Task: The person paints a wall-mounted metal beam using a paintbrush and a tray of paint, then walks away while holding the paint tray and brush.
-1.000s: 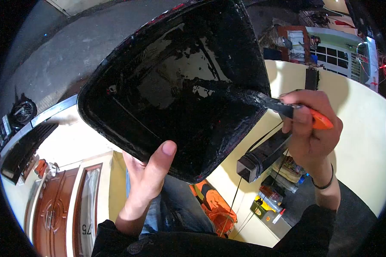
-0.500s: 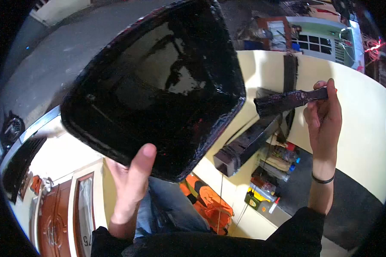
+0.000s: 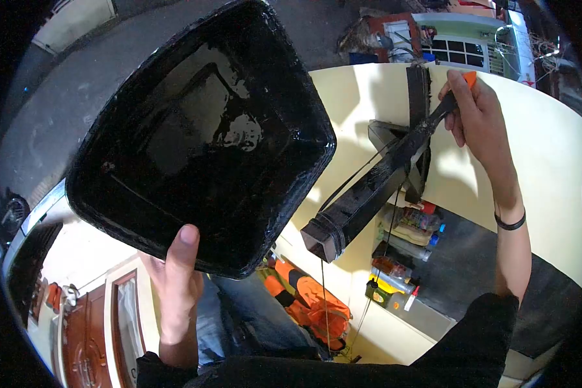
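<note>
Left hand [image 3: 176,281] grips the black tray [image 3: 187,200], right hand [image 3: 475,116] the brush [image 3: 442,111] at two o'clock; yellow container [image 3: 389,285] (any lettering unreadable) at five.

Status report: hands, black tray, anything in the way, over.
Left hand gripping black tray by its edge. Tray glossy inside. Right hand holding brush. Dark beam in line with brush; contact unclear.

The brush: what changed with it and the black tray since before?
The right hand has drawn the brush rightward out of the black tray; it now overlaps the dark beam, contact unclear. The tray sits farther left in view. The left hand still grips its edge.
</note>
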Demonstrator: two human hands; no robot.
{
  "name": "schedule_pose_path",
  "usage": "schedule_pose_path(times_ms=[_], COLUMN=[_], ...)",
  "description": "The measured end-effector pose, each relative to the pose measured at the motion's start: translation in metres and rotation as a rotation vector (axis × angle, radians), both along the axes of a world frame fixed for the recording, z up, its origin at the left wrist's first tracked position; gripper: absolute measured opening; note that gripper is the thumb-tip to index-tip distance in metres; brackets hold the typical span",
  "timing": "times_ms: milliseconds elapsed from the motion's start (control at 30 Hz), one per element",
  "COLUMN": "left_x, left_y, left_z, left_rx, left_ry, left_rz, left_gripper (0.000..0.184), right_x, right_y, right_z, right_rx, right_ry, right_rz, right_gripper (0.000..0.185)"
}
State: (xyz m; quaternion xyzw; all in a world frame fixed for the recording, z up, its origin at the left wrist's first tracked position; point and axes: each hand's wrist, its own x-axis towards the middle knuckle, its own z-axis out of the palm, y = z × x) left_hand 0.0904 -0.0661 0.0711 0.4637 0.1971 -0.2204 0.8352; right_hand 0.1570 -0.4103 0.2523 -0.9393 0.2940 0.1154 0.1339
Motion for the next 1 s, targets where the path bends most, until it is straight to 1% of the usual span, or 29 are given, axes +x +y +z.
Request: schedule_pose_path(times_ms=[33, 67, 100, 167, 200, 233, 300, 333, 400, 433, 467, 533, 567, 600, 700, 733, 800, 933, 1000], left_x=[-0.001, -0.001, -0.001, 0.000, 0.001, 0.002, 0.003, 0.003, 0.002, 0.003, 0.004, 0.004, 0.004, 0.003, 0.003, 0.004, 0.006, 0.005, 0.003], left_y=[-0.001, -0.002, -0.002, 0.004, 0.006, 0.005, 0.002, 0.004, 0.006, 0.006, 0.008, 0.009, 0.010, 0.010, 0.014, 0.014, 0.014, 0.012, 0.017], left_z=[0.000, -0.001, -0.002, -0.002, -0.003, -0.003, -0.002, -0.003, -0.006, -0.007, -0.008, -0.009, -0.010, -0.010, -0.016, -0.015, -0.012, -0.013, -0.016], left_rx=[-0.002, 0.020, 0.043, 0.051, 0.057, 0.058, 0.016, 0.018, 0.055, 0.052, 0.052, 0.054, 0.055, 0.056, 0.075, 0.077, 0.019, 0.028, 0.039], left_ry=[0.000, 0.010, 0.021, 0.019, 0.016, 0.016, 0.052, 0.057, 0.029, 0.035, 0.030, 0.026, 0.028, 0.030, -0.002, -0.002, -0.019, -0.014, -0.017], left_rz=[0.003, 0.032, 0.061, 0.037, 0.012, 0.012, 0.072, 0.078, 0.039, 0.043, 0.024, 0.008, 0.020, 0.033, 0.006, 0.006, -0.004, 0.026, -0.033], left_gripper=[0.064, 0.067, 0.071, 0.071, 0.072, 0.072, 0.073, 0.073, 0.072, 0.072, 0.071, 0.070, 0.070, 0.069, 0.070, 0.070, 0.061, 0.061, 0.060], right_x=[0.004, 0.007, 0.009, 0.009, 0.009, 0.010, 0.015, 0.019, 0.027, 0.029, 0.027, 0.022, 0.017, 0.017, 0.025, 0.026, 0.032, 0.023, 0.008], right_y=[0.005, 0.011, 0.019, 0.038, 0.048, 0.059, 0.080, 0.081, 0.074, 0.056, 0.049, 0.038, 0.029, 0.020, 0.003, -0.001, 0.004, 0.017, 0.030], right_z=[0.001, -0.002, -0.006, -0.016, -0.020, -0.023, -0.016, -0.016, -0.013, -0.016, -0.019, -0.026, -0.029, -0.026, -0.014, -0.013, -0.007, -0.021, -0.025], right_rx=[0.011, 0.010, 0.020, 0.040, 0.040, 0.115, 0.253, 0.256, 0.264, 0.356, 0.353, 0.311, 0.270, 0.273, 0.048, 0.031, 0.017, 0.021, -0.105], right_ry=[0.004, 0.002, 0.017, 0.024, 0.025, 0.064, 0.148, 0.154, 0.083, 0.039, 0.045, 0.204, 0.258, 0.259, 0.180, 0.095, 0.109, 0.041, -0.040], right_rz=[0.084, 0.086, 0.189, 0.373, 0.375, 0.469, 0.440, 0.445, 0.121, 0.045, 0.048, -0.135, -0.077, -0.075, -0.054, 0.002, 0.089, 0.051, 0.190], right_gripper=[0.040, 0.040, 0.039, 0.036, 0.036, 0.034, 0.034, 0.034, 0.036, 0.040, 0.040, 0.043, 0.044, 0.044, 0.041, 0.040, 0.038, 0.034, 0.031])
